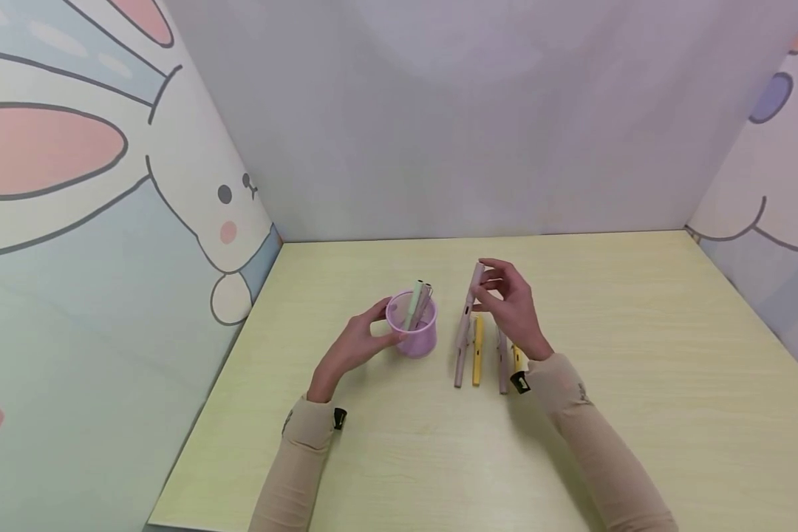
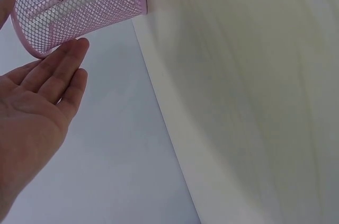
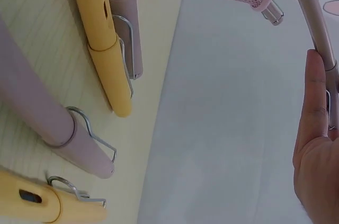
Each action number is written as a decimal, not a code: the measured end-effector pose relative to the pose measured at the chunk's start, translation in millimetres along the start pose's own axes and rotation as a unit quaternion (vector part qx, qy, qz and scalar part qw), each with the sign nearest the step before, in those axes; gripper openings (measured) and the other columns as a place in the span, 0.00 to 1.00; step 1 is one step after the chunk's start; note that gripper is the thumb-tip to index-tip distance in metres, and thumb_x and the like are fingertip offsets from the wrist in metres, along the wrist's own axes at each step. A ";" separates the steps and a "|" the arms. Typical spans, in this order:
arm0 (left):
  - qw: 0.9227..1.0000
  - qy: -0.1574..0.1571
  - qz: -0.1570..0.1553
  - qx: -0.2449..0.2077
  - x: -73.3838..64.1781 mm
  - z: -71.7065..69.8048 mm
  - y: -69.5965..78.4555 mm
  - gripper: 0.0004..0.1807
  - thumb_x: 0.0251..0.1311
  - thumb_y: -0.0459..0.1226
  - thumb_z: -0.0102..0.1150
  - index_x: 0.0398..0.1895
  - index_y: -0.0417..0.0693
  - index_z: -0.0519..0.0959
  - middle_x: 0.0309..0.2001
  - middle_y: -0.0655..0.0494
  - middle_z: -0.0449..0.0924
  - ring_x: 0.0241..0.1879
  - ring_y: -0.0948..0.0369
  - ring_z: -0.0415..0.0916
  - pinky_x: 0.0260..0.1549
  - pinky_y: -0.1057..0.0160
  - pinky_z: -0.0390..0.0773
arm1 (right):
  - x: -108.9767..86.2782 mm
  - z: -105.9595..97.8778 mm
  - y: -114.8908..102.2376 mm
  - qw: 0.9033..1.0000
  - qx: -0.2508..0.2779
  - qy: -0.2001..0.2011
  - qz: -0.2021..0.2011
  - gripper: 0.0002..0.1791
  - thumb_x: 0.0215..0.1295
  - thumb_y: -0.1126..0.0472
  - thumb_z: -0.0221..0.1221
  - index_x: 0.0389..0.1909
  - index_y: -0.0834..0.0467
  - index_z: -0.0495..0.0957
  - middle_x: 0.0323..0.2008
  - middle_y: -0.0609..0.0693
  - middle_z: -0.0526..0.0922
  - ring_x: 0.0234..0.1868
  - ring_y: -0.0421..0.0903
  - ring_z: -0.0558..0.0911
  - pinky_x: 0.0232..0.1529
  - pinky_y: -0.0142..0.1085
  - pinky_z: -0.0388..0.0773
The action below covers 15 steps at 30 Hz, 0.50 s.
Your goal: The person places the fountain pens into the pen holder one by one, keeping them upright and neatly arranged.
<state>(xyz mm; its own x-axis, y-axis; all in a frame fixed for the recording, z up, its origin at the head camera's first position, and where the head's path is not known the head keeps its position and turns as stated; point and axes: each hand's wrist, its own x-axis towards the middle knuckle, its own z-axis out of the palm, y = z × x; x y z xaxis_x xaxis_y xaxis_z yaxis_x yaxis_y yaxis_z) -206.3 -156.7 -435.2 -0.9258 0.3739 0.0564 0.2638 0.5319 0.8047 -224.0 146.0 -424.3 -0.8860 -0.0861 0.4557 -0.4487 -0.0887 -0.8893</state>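
Observation:
My left hand (image 1: 357,341) holds a pink mesh pen cup (image 1: 419,343) near its rim, the thumb on one side and the fingers against the other. Inside the cup lean a pale green pen (image 1: 413,304) and a mauve pen (image 1: 423,301). To the right of the cup, my right hand (image 1: 513,304) pinches another mauve pen (image 1: 470,299) by its upper part, tilted with the lower end over the table. That lower end overlaps a mauve pen (image 1: 459,368) lying below it. In the right wrist view the held pen (image 3: 313,15) runs along the fingers.
Beside that lying pen are a yellow pen (image 1: 477,358), a further mauve pen (image 1: 502,363) and a second yellow pen (image 1: 518,359), partly covered by the right wrist. The pale wooden table (image 1: 399,458) meets a plain back wall (image 1: 439,148) and cartoon-printed side panels (image 1: 60,310).

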 end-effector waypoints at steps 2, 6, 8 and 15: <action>1.000 -0.001 0.000 0.000 0.0 -0.2 0.1 0.42 0.65 0.48 0.70 0.79 0.50 0.64 0.69 0.45 0.74 0.70 0.47 0.69 0.65 0.38 0.67 | 1.3 2.6 0.6 1.000 0.002 0.004 -0.005 0.27 0.68 0.78 0.59 0.67 0.71 0.68 0.46 0.66 0.74 0.42 0.50 0.81 0.33 0.42 0.87; 1.000 0.000 0.003 0.001 -0.3 -0.9 0.9 0.43 0.64 0.48 0.70 0.79 0.50 0.64 0.69 0.45 0.74 0.69 0.47 0.69 0.64 0.38 0.68 | 3.1 8.9 2.2 1.000 0.018 0.008 -0.011 0.26 0.69 0.77 0.60 0.67 0.71 0.68 0.46 0.65 0.74 0.42 0.49 0.81 0.34 0.42 0.87; 1.000 0.000 0.007 0.001 -0.4 -1.0 0.8 0.42 0.65 0.48 0.70 0.79 0.50 0.64 0.69 0.45 0.74 0.69 0.47 0.69 0.64 0.38 0.68 | 3.5 12.7 2.6 0.999 0.030 0.009 -0.014 0.25 0.70 0.76 0.60 0.67 0.71 0.68 0.46 0.65 0.74 0.42 0.49 0.81 0.34 0.42 0.87; 1.000 -0.003 0.011 0.000 -0.9 -0.7 -0.7 0.41 0.66 0.47 0.69 0.79 0.52 0.64 0.69 0.47 0.74 0.69 0.47 0.69 0.64 0.37 0.68 | 5.0 24.5 3.2 0.999 0.046 0.010 -0.018 0.26 0.70 0.79 0.58 0.67 0.71 0.67 0.45 0.64 0.73 0.40 0.44 0.81 0.35 0.42 0.87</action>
<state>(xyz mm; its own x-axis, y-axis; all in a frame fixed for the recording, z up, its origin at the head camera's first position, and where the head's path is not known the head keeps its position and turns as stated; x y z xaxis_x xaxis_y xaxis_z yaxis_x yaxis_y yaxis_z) -205.8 -157.9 -435.4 -0.9179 0.3905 0.0709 0.2848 0.5237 0.8029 -226.9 121.0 -423.9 -0.8722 -0.0610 0.4853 -0.4682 -0.1832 -0.8644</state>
